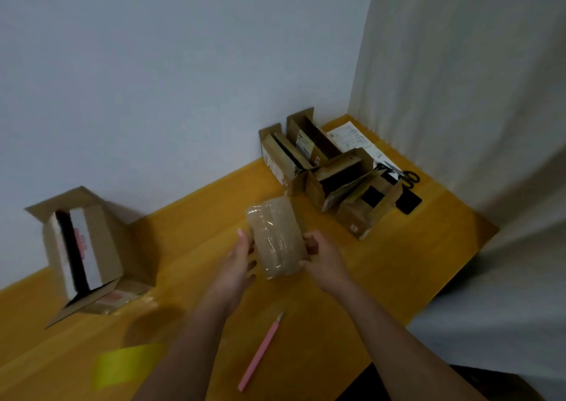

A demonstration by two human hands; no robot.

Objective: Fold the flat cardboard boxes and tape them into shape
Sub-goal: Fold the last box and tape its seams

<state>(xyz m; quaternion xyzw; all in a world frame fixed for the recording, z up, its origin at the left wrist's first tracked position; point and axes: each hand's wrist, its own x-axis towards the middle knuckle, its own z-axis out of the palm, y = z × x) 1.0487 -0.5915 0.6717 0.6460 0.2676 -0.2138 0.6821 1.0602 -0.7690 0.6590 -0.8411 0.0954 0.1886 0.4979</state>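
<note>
Small taped box (277,237) held above the table (382,266).
Left hand (237,263) flat-fingered against it; right hand (321,255) grips it.

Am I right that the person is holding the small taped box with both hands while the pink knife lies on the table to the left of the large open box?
Not quite: in the head view the pink knife lies right of the large open box, near the table's front. Both the left hand and right hand do hold the small taped box.

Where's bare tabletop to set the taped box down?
Free: the table between the taped box, the pink knife and the right edge; also between the big open box and the left hand. Crowded: back-right corner, small boxes, scissors.
</note>
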